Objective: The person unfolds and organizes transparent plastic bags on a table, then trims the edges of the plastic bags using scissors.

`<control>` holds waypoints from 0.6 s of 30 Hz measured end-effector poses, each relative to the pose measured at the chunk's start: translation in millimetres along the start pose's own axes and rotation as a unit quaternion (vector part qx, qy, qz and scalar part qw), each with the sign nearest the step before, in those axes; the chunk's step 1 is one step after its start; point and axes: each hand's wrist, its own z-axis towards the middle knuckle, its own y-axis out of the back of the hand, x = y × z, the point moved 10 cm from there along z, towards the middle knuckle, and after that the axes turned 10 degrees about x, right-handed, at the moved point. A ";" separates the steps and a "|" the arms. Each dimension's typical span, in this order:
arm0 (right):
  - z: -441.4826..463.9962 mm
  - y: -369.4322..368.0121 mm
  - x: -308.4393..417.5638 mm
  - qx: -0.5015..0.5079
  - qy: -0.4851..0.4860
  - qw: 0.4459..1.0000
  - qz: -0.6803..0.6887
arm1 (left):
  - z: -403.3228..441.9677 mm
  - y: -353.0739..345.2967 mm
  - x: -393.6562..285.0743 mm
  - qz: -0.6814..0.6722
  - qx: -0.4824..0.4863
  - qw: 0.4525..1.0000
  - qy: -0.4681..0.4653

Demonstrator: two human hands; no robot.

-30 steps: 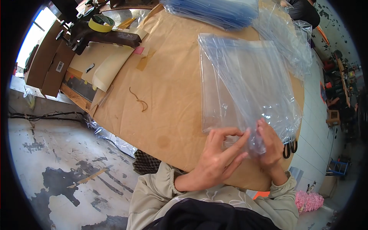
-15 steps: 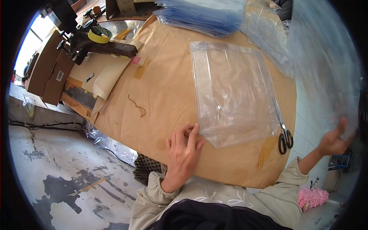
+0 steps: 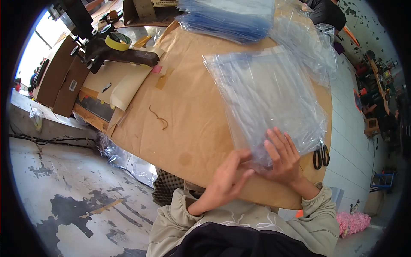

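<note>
Clear plastic bags (image 3: 269, 94) lie layered at a slant on the brown paper-covered table (image 3: 180, 141) in front of me. My right hand (image 3: 284, 158) rests on their lower part, fingers stretched out flat on the film. At the lower left corner of the bags is my left hand (image 3: 229, 175), its thumb and fingers apart and the fingertips touching the edge. Black-handled scissors (image 3: 321, 157) lie by the right edge of the bags; their blades are mostly covered.
A thick stack of bluish plastic bags (image 3: 224, 25) sits at the table's far side, with more crumpled clear bags (image 3: 308, 47) to its right. At the left stand a dark metal clamp arm (image 3: 132, 56), a yellow tape roll (image 3: 117, 41) and a cardboard box (image 3: 64, 81). Someone's dark sleeve (image 3: 327, 15) shows behind.
My right hand has brought a clear bag from the right and laid it over the one on the table, covering the scissors' blades. My left hand has shifted right along the near edge.
</note>
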 end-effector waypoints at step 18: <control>-24.9 163.9 -228.3 -0.308 -0.301 0.712 0.554 | 95.4 139.2 -16.2 0.019 -0.076 0.995 -0.056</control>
